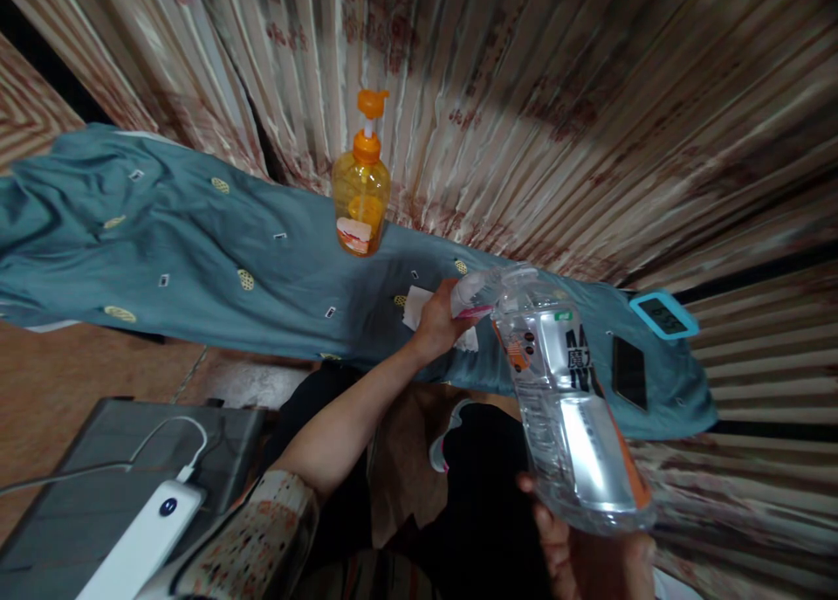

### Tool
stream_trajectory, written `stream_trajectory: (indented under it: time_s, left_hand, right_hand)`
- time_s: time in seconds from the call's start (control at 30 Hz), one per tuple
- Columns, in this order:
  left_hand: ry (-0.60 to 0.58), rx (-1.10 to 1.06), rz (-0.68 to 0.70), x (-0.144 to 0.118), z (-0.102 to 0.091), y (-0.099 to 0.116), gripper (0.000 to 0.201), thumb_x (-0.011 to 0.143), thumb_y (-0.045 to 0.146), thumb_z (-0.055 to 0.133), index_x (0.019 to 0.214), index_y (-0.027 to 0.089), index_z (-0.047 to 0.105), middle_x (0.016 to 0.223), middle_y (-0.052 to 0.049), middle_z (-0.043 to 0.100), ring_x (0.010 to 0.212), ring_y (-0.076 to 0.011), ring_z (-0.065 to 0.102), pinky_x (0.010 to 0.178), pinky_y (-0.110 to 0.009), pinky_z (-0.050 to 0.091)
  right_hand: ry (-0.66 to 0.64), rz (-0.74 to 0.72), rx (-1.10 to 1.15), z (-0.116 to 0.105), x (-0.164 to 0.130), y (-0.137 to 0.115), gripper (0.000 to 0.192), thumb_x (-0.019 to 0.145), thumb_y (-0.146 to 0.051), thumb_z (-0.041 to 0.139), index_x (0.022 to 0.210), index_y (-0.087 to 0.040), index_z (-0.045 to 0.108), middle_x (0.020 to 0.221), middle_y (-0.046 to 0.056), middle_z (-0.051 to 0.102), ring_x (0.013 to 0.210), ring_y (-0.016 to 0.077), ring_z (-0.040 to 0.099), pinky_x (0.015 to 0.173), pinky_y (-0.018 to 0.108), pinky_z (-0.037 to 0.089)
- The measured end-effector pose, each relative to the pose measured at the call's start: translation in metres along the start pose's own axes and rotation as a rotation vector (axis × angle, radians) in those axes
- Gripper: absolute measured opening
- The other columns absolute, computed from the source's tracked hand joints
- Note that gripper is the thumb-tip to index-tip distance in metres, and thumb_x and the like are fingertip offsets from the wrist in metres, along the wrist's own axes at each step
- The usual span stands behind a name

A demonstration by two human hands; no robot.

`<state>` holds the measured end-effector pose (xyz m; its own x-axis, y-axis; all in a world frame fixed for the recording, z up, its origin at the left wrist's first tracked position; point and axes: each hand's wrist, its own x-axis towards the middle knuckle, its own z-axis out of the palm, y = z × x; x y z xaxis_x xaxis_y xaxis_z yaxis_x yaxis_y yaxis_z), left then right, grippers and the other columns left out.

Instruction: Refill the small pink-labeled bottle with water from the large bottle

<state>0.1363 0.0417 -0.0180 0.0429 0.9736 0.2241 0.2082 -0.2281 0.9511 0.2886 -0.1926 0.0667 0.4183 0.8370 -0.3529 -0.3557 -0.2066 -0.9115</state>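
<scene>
Head view: the right hand point(589, 552), partly cut off at the frame's bottom, has its grip wrapped round a clear bottle point(563, 390). The left hand point(437, 320) pinches the bottle's cap point(470, 293), fingertips hidden. Beneath lies a teal-clothed bench point(196, 259) with a soap dispenser point(360, 189), against striped curtains point(556, 102).

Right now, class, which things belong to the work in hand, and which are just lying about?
In hand:
clear plastic water bottle, held by right hand
its neck, under the grip of left hand
white tissue beside that hand

Lying about:
orange pump dispenser bottle
black phone
blue-framed digital clock
white power bank
teal cloth
</scene>
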Motion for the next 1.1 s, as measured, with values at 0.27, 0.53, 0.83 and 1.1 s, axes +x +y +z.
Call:
stream_trajectory:
  time_s: [0.27,0.53,0.83,1.1]
  left_hand:
    - [-0.013,0.005,-0.029,0.000,-0.001,0.004,0.053,0.070,0.020,0.077,0.114,0.014,0.048,0.106,-0.011,0.066,0.101,-0.0278,0.064,0.088,-0.040,0.051]
    - [-0.001,-0.012,-0.004,0.000,0.000,0.001,0.054,0.070,0.021,0.077,0.116,0.016,0.048,0.111,-0.010,0.065,0.103,-0.0265,0.063,0.093,-0.041,0.050]
    - [-0.011,0.009,-0.008,-0.001,-0.001,0.003,0.053,0.070,0.020,0.076,0.115,0.015,0.048,0.110,-0.011,0.065,0.103,-0.0279,0.064,0.092,-0.042,0.050]
    - [0.001,-0.008,-0.014,0.000,0.000,0.002,0.054,0.070,0.020,0.077,0.115,0.015,0.048,0.110,-0.011,0.066,0.103,-0.0277,0.064,0.091,-0.041,0.051]
  right_hand:
    - [0.013,-0.012,-0.028,0.001,0.001,-0.002,0.077,0.071,-0.065,0.071,0.140,-0.045,0.045,0.149,0.004,0.046,0.084,0.0253,0.073,0.062,0.031,0.063]
    - [0.012,-0.013,-0.041,0.000,0.002,-0.003,0.076,0.071,-0.067,0.070,0.139,-0.043,0.047,0.147,0.006,0.049,0.085,0.0281,0.073,0.061,0.035,0.063]
    - [0.005,-0.020,-0.004,0.003,-0.001,-0.003,0.077,0.071,-0.065,0.072,0.140,-0.041,0.048,0.145,0.006,0.051,0.085,0.0268,0.073,0.061,0.032,0.063]
    - [-0.055,-0.012,0.095,0.027,-0.006,-0.013,0.074,0.062,-0.058,0.084,0.130,-0.043,0.056,0.110,-0.004,0.074,0.077,0.0200,0.075,0.062,0.019,0.061]
